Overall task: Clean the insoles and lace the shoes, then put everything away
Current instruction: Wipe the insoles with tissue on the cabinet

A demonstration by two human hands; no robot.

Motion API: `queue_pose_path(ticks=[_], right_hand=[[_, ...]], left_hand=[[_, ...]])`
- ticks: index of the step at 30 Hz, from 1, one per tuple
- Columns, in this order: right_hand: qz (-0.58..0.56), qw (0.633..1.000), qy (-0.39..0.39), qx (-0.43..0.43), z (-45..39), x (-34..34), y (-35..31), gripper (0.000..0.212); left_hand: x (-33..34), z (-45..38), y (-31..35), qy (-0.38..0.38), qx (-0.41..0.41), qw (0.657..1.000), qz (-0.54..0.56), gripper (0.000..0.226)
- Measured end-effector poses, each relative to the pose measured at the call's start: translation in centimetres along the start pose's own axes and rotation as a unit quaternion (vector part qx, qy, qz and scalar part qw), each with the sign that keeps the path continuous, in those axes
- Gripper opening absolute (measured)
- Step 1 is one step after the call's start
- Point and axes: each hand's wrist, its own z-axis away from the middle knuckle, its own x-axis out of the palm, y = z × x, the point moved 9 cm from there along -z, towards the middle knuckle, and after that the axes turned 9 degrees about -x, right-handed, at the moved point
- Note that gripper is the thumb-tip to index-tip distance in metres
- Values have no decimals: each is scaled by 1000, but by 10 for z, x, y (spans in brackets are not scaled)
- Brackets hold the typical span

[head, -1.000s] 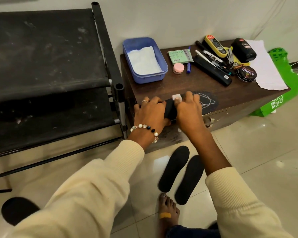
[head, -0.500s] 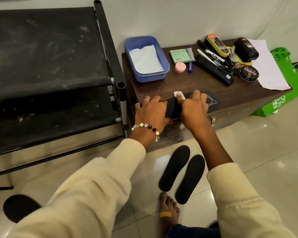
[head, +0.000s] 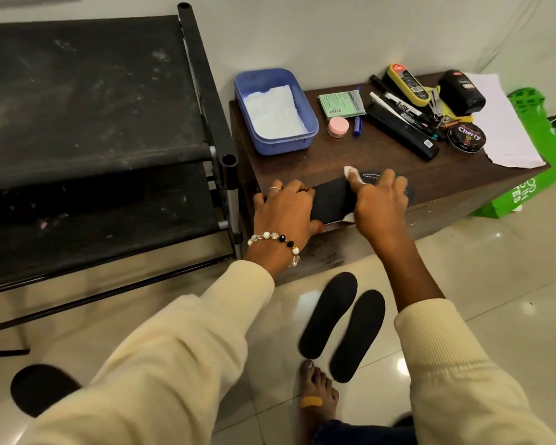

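Observation:
A black insole [head: 333,202] lies along the front edge of the brown wooden cabinet [head: 305,162]. My left hand [head: 286,210] grips its left end and holds it down. My right hand [head: 379,200] presses a small white wipe [head: 350,172] onto the insole's middle, fingers curled over the wipe. Two more black insoles [head: 329,313] [head: 357,335] lie side by side on the tiled floor below, just ahead of my bare foot [head: 316,393].
A blue tub [head: 305,101] with white tissue stands at the cabinet's back left. Polish tin [head: 466,138], brushes, markers and white paper [head: 504,123] crowd the back right. A black shoe rack [head: 206,91] stands left; a green bag [head: 546,175] right.
My right hand has slid the wipe to the right along the insole. My left hand has stayed on the insole's left end.

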Motion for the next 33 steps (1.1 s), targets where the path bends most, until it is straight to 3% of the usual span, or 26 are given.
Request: queue_pose_path(ticks=[4, 9, 13, 15, 17, 20, 22, 26, 28, 30, 33], right_hand=[[-6, 1000, 2, 31, 4, 1, 3, 50], [-42, 996, -37, -71, 15, 7, -43, 53], [-93, 980, -100, -146, 23, 7, -35, 62], [-162, 971, -109, -139, 28, -2, -16, 55], [-270, 959, -55, -69, 29, -13, 12, 45], [-448, 886, 82, 85, 32, -24, 54, 33], [-494, 852, 118, 127, 33, -26, 65, 28], [-649, 742, 73, 151, 35, -19, 65, 14], [-695, 708, 23, 123, 37, -18, 60, 16], [-673, 732, 5, 105, 39, -18, 60, 30], [-553, 827, 31, 100, 36, -20, 62, 26]], left_hand=[[0, -1, -1, 8, -5, 1000, 3, 60], [0, -1, -1, 19, -10, 1000, 15, 55], [0, -1, 0, 17, -11, 1000, 7, 56], [1, -1, 0, 9, -12, 1000, -4, 58], [1, -1, 1, 3, -15, 1000, -4, 59], [2, 1, 4, 2, -23, 1000, 0, 63], [3, 3, 5, -2, -33, 999, -8, 68], [6, 4, 5, -16, -51, 998, -14, 66], [6, 3, 4, -20, -54, 998, -10, 68], [6, 3, 7, -17, -48, 999, -2, 69], [4, 1, 9, -8, -37, 999, 1, 71]])
